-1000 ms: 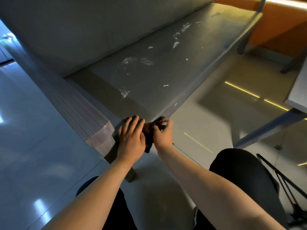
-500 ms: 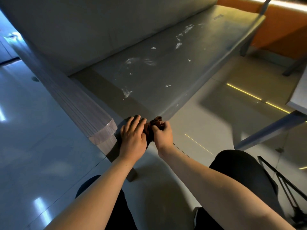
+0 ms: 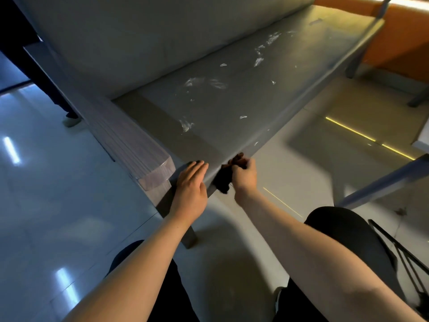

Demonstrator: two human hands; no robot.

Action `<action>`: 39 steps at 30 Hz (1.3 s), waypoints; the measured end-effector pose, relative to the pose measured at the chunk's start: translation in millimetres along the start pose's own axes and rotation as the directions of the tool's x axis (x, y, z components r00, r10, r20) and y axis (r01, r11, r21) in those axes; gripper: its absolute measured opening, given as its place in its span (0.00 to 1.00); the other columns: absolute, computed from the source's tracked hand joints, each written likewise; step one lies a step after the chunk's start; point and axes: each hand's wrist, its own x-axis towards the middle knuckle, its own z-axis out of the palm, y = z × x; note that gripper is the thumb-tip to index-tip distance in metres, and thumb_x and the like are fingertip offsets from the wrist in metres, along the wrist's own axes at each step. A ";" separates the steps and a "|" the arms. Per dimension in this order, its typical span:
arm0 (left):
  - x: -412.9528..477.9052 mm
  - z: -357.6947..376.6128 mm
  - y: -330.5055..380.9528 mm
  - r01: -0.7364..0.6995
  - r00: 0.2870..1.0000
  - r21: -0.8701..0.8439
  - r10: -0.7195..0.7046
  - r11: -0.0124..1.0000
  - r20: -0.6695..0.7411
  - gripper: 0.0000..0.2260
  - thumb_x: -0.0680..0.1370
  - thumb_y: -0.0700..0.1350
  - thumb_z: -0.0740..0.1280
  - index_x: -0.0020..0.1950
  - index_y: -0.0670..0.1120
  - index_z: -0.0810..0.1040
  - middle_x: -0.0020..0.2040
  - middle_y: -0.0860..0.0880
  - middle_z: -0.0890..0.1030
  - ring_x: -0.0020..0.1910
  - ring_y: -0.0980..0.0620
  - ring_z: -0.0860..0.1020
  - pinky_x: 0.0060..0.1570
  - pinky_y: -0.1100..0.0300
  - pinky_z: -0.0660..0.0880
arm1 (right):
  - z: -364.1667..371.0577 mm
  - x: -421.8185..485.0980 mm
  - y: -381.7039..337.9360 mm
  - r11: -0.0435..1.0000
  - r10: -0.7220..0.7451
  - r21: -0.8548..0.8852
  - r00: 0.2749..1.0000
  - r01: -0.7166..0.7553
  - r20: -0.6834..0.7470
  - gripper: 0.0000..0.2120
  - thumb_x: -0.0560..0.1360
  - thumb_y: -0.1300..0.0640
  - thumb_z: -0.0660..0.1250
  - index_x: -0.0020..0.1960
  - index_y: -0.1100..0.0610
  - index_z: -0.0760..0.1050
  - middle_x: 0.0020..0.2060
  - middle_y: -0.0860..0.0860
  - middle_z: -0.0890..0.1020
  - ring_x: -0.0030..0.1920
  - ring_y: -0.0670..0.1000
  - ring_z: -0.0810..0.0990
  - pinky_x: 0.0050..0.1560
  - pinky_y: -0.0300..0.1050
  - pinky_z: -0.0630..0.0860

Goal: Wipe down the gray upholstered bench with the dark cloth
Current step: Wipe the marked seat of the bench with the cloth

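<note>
Dark cloth, bunched in the curled right hand, touches the bench edge; left hand lies flat, fingers straight, at its nine o'clock.

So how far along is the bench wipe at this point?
Barely started, it seems. Done: nothing visibly clean; white smears dot the bench seat from near end to far end. In hand: the right hand grips the dark cloth at the near front corner, the left hand resting flat beside it. Left: the whole smeared seat.
</note>
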 end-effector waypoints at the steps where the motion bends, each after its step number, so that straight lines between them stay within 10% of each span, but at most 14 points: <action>1: 1.1 -0.6 1.0 0.029 1.000 -0.034 -0.029 0.999 -0.012 0.21 0.81 0.33 0.57 0.75 0.41 0.71 0.74 0.44 0.71 0.76 0.46 0.64 0.77 0.50 0.60 | 4.1 -18.5 3.9 0.999 -0.034 -0.011 0.999 0.035 0.028 0.12 0.71 0.67 0.63 0.43 0.50 0.71 0.42 0.54 0.81 0.44 0.56 0.81 0.50 0.57 0.81; 7: 0.8 -4.0 6.9 0.064 0.998 -0.050 -0.064 0.997 0.008 0.21 0.83 0.34 0.56 0.76 0.44 0.70 0.76 0.47 0.69 0.78 0.50 0.61 0.78 0.55 0.55 | 5.5 -66.6 14.9 0.952 -0.226 -0.146 0.941 0.268 0.252 0.12 0.71 0.68 0.65 0.42 0.52 0.70 0.35 0.47 0.78 0.33 0.41 0.73 0.34 0.35 0.70; 13: -1.9 0.6 0.8 -0.010 1.000 0.059 0.008 0.998 0.029 0.21 0.81 0.37 0.57 0.76 0.42 0.70 0.77 0.44 0.69 0.78 0.45 0.62 0.78 0.47 0.58 | 8.5 -5.8 -4.3 0.971 -0.237 0.004 0.970 0.238 -0.042 0.13 0.70 0.62 0.61 0.47 0.46 0.77 0.46 0.50 0.84 0.47 0.53 0.85 0.54 0.53 0.82; 18: -1.5 -3.3 -1.2 0.021 1.000 -0.024 -0.020 0.999 0.024 0.22 0.82 0.33 0.57 0.76 0.42 0.69 0.76 0.46 0.69 0.77 0.48 0.63 0.76 0.60 0.56 | -0.6 10.3 -11.2 0.987 -0.117 0.092 0.985 0.130 -0.127 0.15 0.76 0.68 0.58 0.44 0.48 0.73 0.45 0.54 0.85 0.43 0.57 0.86 0.48 0.55 0.84; 27: 8.9 6.7 14.2 0.184 0.980 -0.021 -0.185 0.983 -0.073 0.20 0.82 0.37 0.56 0.72 0.47 0.75 0.74 0.50 0.71 0.74 0.48 0.67 0.74 0.50 0.63 | 12.7 -62.6 33.4 0.984 -0.152 -0.046 0.943 0.172 0.295 0.08 0.69 0.63 0.65 0.42 0.50 0.76 0.35 0.47 0.81 0.39 0.54 0.79 0.43 0.58 0.79; 35: 14.7 12.6 12.3 0.104 0.990 0.396 -0.132 0.912 0.042 0.25 0.81 0.55 0.61 0.78 0.59 0.63 0.81 0.55 0.59 0.74 0.46 0.60 0.71 0.43 0.56 | -5.3 28.8 -5.8 0.982 -0.051 0.178 0.994 0.069 -0.100 0.17 0.73 0.70 0.58 0.49 0.51 0.76 0.47 0.49 0.85 0.51 0.53 0.84 0.58 0.51 0.81; 39: 13.3 14.2 12.7 0.119 0.992 0.405 -0.130 0.907 -0.001 0.25 0.81 0.54 0.62 0.78 0.57 0.65 0.80 0.54 0.62 0.73 0.46 0.61 0.70 0.44 0.57 | -18.5 58.5 -16.9 0.970 0.054 0.243 0.993 -0.028 -0.101 0.11 0.80 0.65 0.60 0.54 0.51 0.73 0.49 0.51 0.82 0.48 0.53 0.82 0.40 0.43 0.78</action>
